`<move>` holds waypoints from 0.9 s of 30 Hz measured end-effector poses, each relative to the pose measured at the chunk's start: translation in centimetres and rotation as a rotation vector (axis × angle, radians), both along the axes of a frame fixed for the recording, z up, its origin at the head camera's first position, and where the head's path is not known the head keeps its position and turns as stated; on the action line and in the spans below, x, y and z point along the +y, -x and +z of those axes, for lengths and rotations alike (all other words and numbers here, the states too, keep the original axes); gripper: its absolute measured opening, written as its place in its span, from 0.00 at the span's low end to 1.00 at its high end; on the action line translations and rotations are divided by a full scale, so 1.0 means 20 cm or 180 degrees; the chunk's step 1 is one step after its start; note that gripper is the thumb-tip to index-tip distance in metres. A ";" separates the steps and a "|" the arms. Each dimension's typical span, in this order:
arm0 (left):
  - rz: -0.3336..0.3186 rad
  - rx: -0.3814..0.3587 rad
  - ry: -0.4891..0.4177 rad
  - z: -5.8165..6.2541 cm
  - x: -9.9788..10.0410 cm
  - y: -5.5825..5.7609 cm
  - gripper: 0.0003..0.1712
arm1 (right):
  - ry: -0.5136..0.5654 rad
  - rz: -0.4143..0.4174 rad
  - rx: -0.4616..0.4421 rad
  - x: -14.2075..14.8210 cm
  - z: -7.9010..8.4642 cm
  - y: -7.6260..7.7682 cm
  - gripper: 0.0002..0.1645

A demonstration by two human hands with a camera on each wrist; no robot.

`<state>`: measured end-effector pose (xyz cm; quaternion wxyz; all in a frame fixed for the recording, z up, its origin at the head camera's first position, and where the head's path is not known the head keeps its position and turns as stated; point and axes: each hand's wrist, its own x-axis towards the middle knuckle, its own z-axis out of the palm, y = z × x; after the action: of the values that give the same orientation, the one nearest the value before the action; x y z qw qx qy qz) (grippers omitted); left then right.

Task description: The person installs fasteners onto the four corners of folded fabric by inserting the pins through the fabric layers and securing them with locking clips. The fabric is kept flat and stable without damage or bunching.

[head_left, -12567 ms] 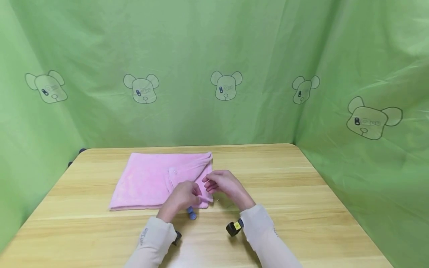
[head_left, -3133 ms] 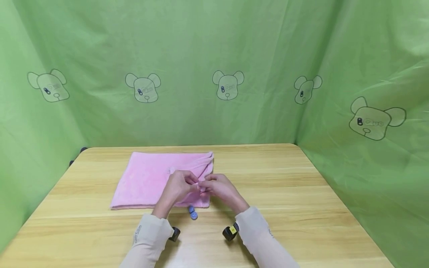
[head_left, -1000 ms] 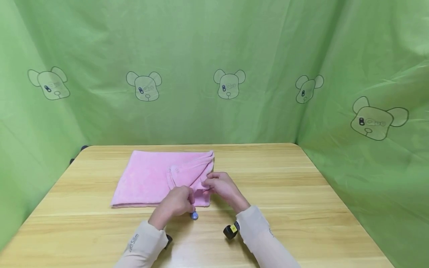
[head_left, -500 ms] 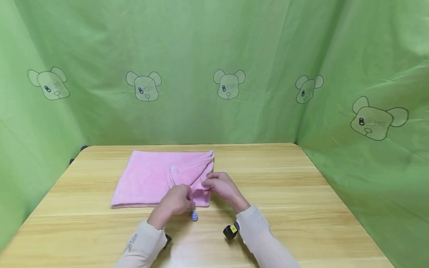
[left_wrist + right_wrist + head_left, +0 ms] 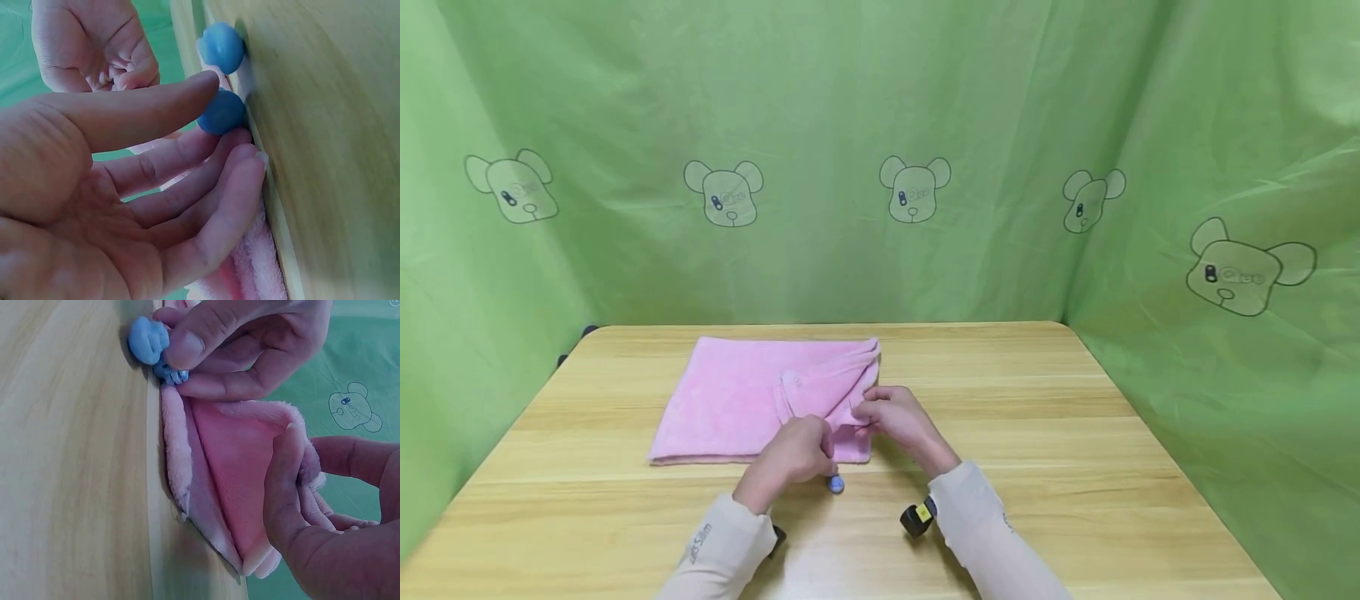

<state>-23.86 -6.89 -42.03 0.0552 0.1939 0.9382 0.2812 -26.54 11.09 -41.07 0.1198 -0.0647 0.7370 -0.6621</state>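
Observation:
A folded pink plush cloth (image 5: 730,400) lies on the table, its right front corner lifted in a flap. Near its front edge my left hand (image 5: 793,450) pinches a small round blue piece (image 5: 222,114) between thumb and index finger. A second blue piece (image 5: 836,483) sits on the table just beside it, nearer me. In the right wrist view the pinched blue piece shows tooth-like ridges, and the other blue piece (image 5: 147,340) has a rounded, lobed head. My right hand (image 5: 898,417) holds the edge of the cloth flap (image 5: 244,469) between thumb and fingers, with the flap standing up.
The wooden table (image 5: 1037,467) reaches around the cloth on all sides. Green curtains (image 5: 820,250) printed with bear heads hang behind it and at both sides. Black wrist cameras, such as the right one (image 5: 916,519), hang under both wrists.
Three seconds ago both hands met over the cloth. Since then my left hand has come down to a blue piece, while my right hand keeps the cloth's edge. Little differs over the last second.

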 end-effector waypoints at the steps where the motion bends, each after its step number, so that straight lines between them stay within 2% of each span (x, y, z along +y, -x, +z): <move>1: -0.0008 0.0009 -0.0002 0.00 0.00 0.00 0.15 | 0.0012 -0.0004 0.0004 0.00 -0.02 0.01 0.09; 5: -0.0093 -0.0049 -0.0028 0.00 -0.01 0.01 0.13 | 0.0051 -0.0051 -0.0010 0.01 -0.06 0.03 0.09; 9: -0.0120 -0.0245 -0.0166 0.05 -0.04 0.02 0.08 | 0.0041 -0.0072 -0.0011 0.01 -0.06 0.03 0.08; 13: 0.0010 -0.0284 -0.0350 0.12 -0.07 0.04 0.03 | 0.0051 -0.0043 -0.0014 0.01 -0.06 0.04 0.08; 16: 0.0142 -0.0286 -0.0499 0.16 -0.09 0.05 0.04 | 0.0066 -0.0012 -0.0026 0.01 -0.07 0.04 0.09; 19: 0.0260 -0.0323 -0.0600 0.18 -0.10 0.06 0.05 | 0.0078 0.0000 -0.0039 0.01 -0.07 0.04 0.10; 24: 0.0356 -0.0506 -0.0976 0.20 -0.09 0.08 0.07 | 0.0065 -0.0013 -0.0037 0.01 -0.06 0.04 0.10; 27: 0.0431 -0.0481 -0.1150 0.21 -0.08 0.09 0.07 | 0.0039 -0.0019 -0.0012 0.01 -0.07 0.04 0.09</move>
<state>-25.73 -8.43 -37.92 0.0707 0.1154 0.8767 0.4616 -27.37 11.32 -42.39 0.1189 -0.0620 0.7329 -0.6670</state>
